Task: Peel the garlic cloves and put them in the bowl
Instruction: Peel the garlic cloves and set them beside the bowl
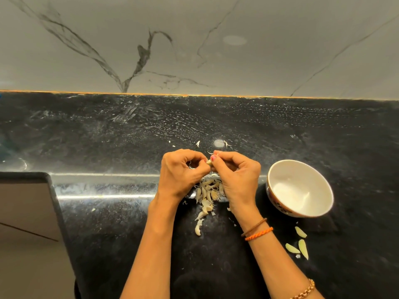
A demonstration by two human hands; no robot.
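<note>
Bracelets (257, 229) are showing on my right wrist nearest the lens, and three greenish peeled cloves (299, 244) are lying on the black counter (108, 223) just to their right, outside the bowl. Between my forearms a pile of garlic (206, 198), cloves and papery skins mixed together, is trailing toward me; I cannot tell which pieces in it are whole cloves. Above the pile both hands are meeting: my left hand (183, 171) is curling its fingers round one end of a small clove (208, 162), and my right hand (236, 171) is pinching at its other end, thumb and forefinger closed on it or its skin. Most of that clove is being hidden by the fingers, so its long axis and how much skin is left are hard to judge. The white bowl (280, 169) is standing to the right of my right hand, near but apart, so that hand looks better placed for the drop. The bowl's inside is looking empty, though glare is washing it out. Farther off, skin flecks (225, 144) are lying before the marbled wall (194, 50).
</note>
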